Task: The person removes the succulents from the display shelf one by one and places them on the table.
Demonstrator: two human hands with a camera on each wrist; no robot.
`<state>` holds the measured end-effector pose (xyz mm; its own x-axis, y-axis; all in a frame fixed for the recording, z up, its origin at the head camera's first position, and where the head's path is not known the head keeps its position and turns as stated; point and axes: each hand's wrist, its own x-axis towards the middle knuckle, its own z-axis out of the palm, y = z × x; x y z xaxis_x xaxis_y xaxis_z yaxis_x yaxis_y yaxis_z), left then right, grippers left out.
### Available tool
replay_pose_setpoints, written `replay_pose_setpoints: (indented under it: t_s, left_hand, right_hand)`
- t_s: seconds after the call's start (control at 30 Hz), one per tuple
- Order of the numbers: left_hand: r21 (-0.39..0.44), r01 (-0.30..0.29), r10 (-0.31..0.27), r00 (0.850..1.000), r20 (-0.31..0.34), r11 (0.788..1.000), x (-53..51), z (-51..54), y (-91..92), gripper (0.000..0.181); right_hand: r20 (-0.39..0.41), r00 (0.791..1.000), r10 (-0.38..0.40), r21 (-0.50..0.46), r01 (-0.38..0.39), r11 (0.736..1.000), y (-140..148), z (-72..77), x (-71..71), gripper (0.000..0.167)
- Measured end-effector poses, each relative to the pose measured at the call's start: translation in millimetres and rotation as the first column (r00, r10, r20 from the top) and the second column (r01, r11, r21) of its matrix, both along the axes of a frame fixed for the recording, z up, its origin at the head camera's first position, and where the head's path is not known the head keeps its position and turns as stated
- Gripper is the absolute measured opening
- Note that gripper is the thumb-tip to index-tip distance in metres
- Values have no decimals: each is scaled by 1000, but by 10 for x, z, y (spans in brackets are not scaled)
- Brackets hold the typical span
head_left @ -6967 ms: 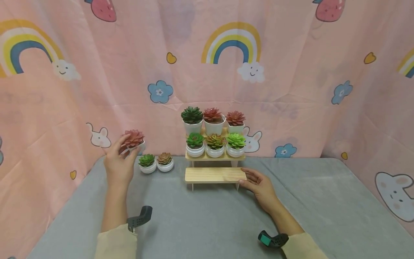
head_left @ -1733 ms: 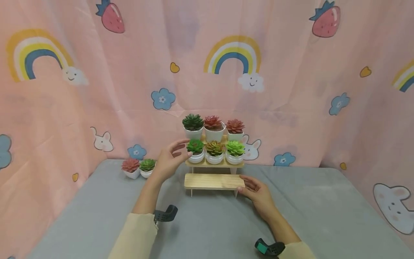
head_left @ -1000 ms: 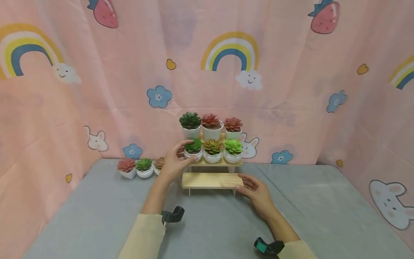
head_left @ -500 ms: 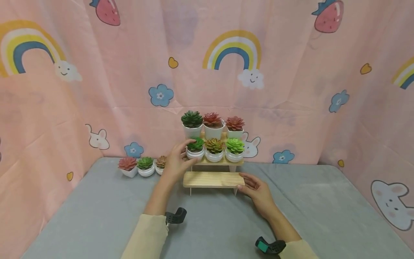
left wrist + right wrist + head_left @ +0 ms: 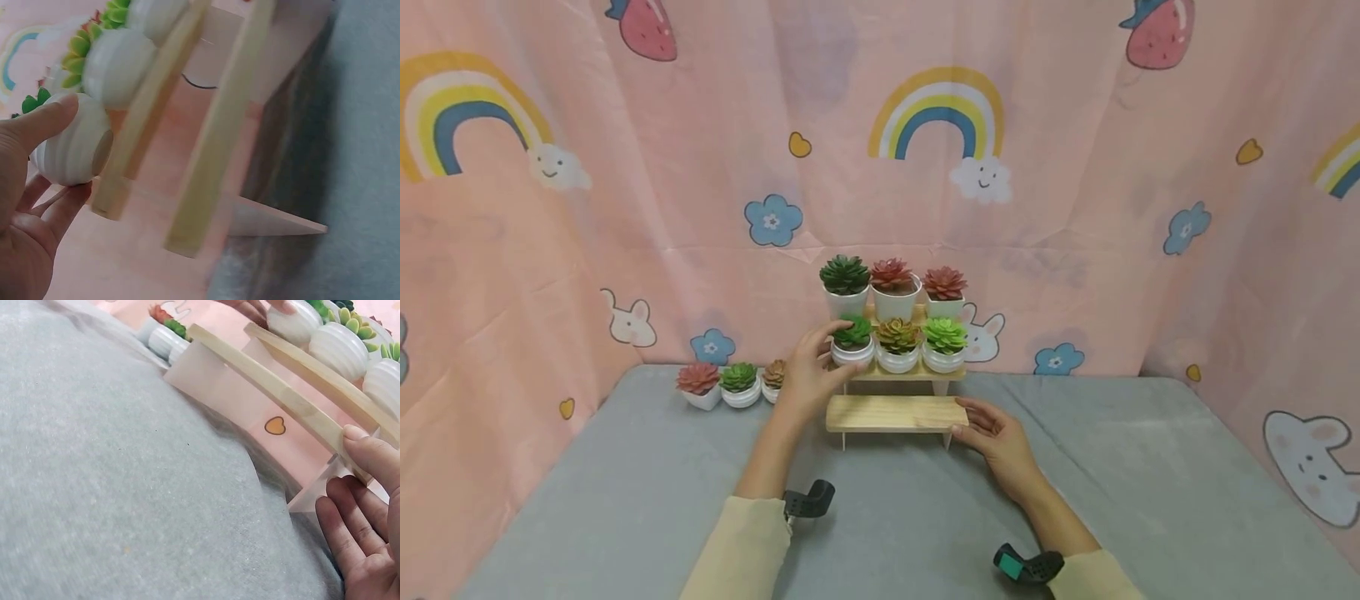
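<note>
My left hand (image 5: 808,372) grips a small green succulent (image 5: 852,333) in a ribbed round white pot, at the left end of the middle shelf. In the left wrist view, the thumb lies on the white pot (image 5: 74,147) and fingers curl beneath it; part of its underside shows at the shelf's end. My right hand (image 5: 1000,442) holds the right end of the bottom shelf (image 5: 895,413) of a wooden tiered stand, thumb on its front edge. Beside the gripped pot stand a yellow-brown succulent (image 5: 898,337) and a bright green succulent (image 5: 945,335).
On the top shelf are a dark green succulent (image 5: 845,276) and two reddish succulents (image 5: 891,277). Left on the grey-covered table (image 5: 895,517) stand a pink succulent (image 5: 698,379), a green succulent (image 5: 740,379) and a brown succulent (image 5: 773,375), partly hidden by my left hand. A pink curtain (image 5: 1037,275) hangs behind.
The pink succulent, held in my left hand earlier, now stands on the table at the left. My left hand has moved right and taken hold of the green succulent's pot. My right hand stays put.
</note>
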<state>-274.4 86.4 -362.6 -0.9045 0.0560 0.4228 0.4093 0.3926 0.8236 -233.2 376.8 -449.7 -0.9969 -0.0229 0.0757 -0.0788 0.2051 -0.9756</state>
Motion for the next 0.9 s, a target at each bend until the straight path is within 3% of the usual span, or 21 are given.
replay_pose_setpoints:
  t_s: [0.33, 0.6, 0.73, 0.9]
  left_hand:
    - [91, -20, 16, 999, 43, 996, 163, 161, -114, 61]
    - [-42, -70, 69, 997, -36, 997, 382, 239, -319, 56]
    - [-94, -92, 85, 994, -71, 991, 487, 206, -439, 56]
    - [-134, -131, 122, 990, -69, 982, 582, 117, -577, 58]
  right_hand:
    - [5, 1000, 23, -3, -23, 1000, -28, 7, -37, 56]
    - [-7, 1000, 25, -13, -25, 1000, -22, -5, -29, 56]
    - [-2, 1000, 17, -12, -17, 1000, -3, -18, -25, 56]
    - [6, 1000, 7, -3, -7, 1000, 2, -14, -18, 56]
